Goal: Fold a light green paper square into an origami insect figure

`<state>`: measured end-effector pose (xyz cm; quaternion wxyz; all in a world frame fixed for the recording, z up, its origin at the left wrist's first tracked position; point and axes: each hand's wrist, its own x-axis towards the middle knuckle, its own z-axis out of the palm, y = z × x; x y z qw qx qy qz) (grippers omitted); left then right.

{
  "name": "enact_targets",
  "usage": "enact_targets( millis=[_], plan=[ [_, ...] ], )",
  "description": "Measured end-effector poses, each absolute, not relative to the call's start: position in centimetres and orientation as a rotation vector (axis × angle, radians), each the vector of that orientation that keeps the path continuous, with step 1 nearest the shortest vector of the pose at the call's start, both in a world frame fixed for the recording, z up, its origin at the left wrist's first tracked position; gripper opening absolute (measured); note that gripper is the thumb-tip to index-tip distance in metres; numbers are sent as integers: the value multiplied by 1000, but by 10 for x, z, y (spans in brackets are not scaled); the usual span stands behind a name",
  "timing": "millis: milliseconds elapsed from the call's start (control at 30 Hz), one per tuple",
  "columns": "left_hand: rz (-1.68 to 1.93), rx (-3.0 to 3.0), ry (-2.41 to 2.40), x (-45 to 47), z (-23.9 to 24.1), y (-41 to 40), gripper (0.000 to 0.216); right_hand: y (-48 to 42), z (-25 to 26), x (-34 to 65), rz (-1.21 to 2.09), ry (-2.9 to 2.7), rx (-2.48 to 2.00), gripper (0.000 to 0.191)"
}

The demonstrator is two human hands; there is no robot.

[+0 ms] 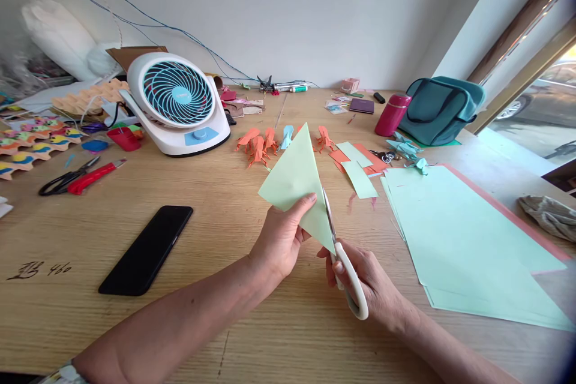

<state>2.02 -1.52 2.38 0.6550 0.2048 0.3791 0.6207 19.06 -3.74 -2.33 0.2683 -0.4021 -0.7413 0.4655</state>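
A person's left forearm reaches diagonally forward, the left hand [281,240] pinching one pale green paper triangle [292,174], thumb on top and fingers beneath. The right hand [366,273], wrist angled inward, wraps around the handles of one pair of scissors [341,252], its blades along the sheet's right edge. The triangle is held above the wooden table [216,222], nearer than the fan [179,93] and to its right. One black phone [146,250] lies in front of the fan. To the fan's right sit at least four orange paper figures [257,150], then two small green slips [359,179], one pink bottle [392,115] and one teal bag [443,109].
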Motion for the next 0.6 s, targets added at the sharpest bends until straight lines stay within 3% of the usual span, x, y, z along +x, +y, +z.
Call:
enact_targets(
  millis=[600],
  plan=[
    [1424, 429, 845, 25, 25, -18, 35, -39, -29, 189, 1200, -1993, -1150, 40]
  ],
)
